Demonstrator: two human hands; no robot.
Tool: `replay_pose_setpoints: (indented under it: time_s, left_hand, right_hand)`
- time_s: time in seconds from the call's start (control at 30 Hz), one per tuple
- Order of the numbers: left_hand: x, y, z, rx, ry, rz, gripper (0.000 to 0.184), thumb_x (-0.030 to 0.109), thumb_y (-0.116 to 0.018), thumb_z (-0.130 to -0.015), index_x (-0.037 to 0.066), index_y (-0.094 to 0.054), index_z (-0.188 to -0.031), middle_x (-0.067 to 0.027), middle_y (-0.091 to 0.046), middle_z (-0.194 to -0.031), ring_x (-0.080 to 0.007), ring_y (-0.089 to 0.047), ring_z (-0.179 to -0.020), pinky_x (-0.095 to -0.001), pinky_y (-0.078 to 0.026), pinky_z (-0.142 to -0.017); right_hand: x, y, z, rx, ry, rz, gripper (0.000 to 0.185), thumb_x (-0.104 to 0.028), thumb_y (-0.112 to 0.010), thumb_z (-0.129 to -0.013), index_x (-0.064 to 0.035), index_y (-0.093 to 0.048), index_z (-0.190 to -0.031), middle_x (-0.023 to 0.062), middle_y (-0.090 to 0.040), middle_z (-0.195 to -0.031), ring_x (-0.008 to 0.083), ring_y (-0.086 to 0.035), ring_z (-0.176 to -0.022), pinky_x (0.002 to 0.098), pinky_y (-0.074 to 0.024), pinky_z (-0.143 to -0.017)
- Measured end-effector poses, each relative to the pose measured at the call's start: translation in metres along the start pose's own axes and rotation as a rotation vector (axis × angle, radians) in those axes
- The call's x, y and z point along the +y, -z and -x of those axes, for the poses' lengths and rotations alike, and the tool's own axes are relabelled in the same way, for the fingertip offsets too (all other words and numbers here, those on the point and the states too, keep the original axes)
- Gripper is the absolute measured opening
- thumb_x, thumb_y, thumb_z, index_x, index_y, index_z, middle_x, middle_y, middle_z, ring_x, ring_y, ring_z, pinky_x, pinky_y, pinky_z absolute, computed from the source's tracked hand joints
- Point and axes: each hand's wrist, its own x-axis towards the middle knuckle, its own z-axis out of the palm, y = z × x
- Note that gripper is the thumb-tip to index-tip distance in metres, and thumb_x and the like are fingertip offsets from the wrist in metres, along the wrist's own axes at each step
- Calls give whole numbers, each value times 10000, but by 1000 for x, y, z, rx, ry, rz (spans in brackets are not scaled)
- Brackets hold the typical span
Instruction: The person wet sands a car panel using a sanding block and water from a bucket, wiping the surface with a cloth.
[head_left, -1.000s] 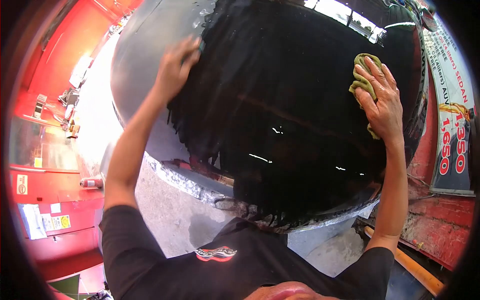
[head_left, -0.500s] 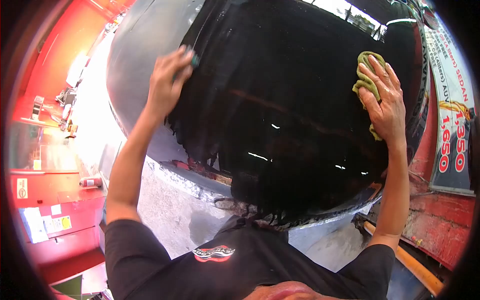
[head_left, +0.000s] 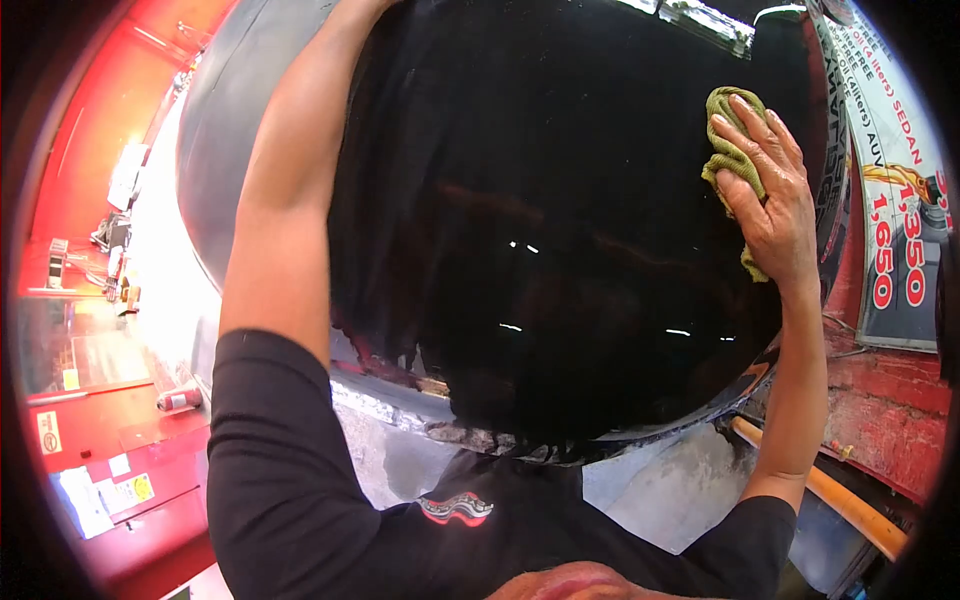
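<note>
A large curved car panel point(head_left: 560, 280), glossy black and wet-looking with grey at its left side, fills the middle of the view. On its right part my right hand point(head_left: 772, 200) holds a folded olive-green cloth point(head_left: 732, 150) against the surface. The fingers lie over the cloth, and one end of it hangs below the palm. My left arm stretches up along the panel's left side. Beyond the wrist, my left hand is cut off by the top edge, so its fingers and anything in them are hidden.
A printed price sign point(head_left: 895, 200) stands at the right, above a worn red surface point(head_left: 880, 430). An orange-yellow pole point(head_left: 850, 510) runs along the lower right. Red walls and a red cylinder point(head_left: 180, 400) are at the left. Grey concrete floor point(head_left: 665, 490) shows below the panel.
My left hand, with a small teal thing at its fingers before, has moved up and out of the frame. My right hand stays on the cloth in nearly the same place.
</note>
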Motion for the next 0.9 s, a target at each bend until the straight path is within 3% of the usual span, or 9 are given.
replay_pose_setpoints:
  time_s: [0.07,0.13,0.27,0.4,0.53,0.57,0.7,0.83,0.9]
  left_hand:
    - [-3,23,49,-25,-95,54,278,146,-651,-963,7,-727,-1191,-193,-772,-1100,-328,-723,-1067,-409,-529,-965]
    - [15,64,153,18,-189,-164,338,169,-673,-1012,52,-703,-1328,-186,-663,-1401,-333,-601,-1318,-404,-417,-1154]
    - [41,128,344,82,-20,-152,358,84,-728,-941,90,-734,-1299,-157,-650,-1427,-343,-603,-1287,-447,-457,-1105]
    - [29,136,337,42,-26,-159,361,73,-731,-937,90,-735,-1297,-148,-664,-1412,-346,-604,-1288,-438,-469,-1095]
    - [-31,74,148,-1,-62,-25,353,168,-676,-1002,64,-703,-1339,-164,-684,-1379,-296,-622,-1289,-386,-436,-1129]
    - [-32,53,104,81,-124,93,285,144,-656,-956,-3,-736,-1186,-208,-768,-1108,-344,-723,-1074,-401,-530,-982]
    - [-57,21,20,39,62,29,299,184,-669,-954,-10,-746,-1168,-223,-768,-1112,-339,-725,-1066,-391,-531,-980]
    - [-27,55,105,72,-144,25,250,141,-638,-979,-18,-725,-1151,-208,-761,-1124,-306,-712,-1084,-385,-524,-976]
    - [-10,93,195,61,-150,-233,331,178,-690,-989,65,-724,-1298,-187,-681,-1352,-367,-625,-1233,-419,-463,-1083]
  right_hand:
    - [-1,-1,0,8,-9,-26,488,-380,-609,-958,-207,-698,-1406,54,-565,-1565,347,-396,-1524,513,-297,-1258]
    - [0,0,-1,5,3,-17,479,-363,-625,-958,-206,-698,-1405,52,-569,-1561,352,-399,-1522,504,-291,-1262]
    - [-4,0,-1,13,7,15,465,-342,-617,-962,-202,-703,-1397,36,-562,-1568,352,-402,-1519,504,-279,-1270]
    - [-6,1,-2,8,-5,11,461,-332,-611,-962,-201,-705,-1393,42,-561,-1567,342,-401,-1520,508,-273,-1274]
    - [-2,-1,-3,-8,7,-9,466,-313,-623,-951,-182,-706,-1390,56,-568,-1560,344,-407,-1514,503,-276,-1271]
    - [0,1,-4,-7,24,-7,464,-309,-624,-951,-179,-707,-1389,60,-569,-1559,345,-409,-1512,501,-278,-1270]
    - [2,2,-7,-1,61,-15,456,-299,-613,-959,-171,-708,-1386,71,-567,-1560,352,-412,-1508,506,-284,-1265]
    - [4,-1,0,-2,51,8,456,-308,-602,-970,-183,-701,-1397,57,-561,-1567,350,-397,-1520,510,-276,-1270]
    - [4,-1,-4,-3,54,16,456,-312,-599,-973,-190,-697,-1402,51,-557,-1571,346,-389,-1526,511,-270,-1274]
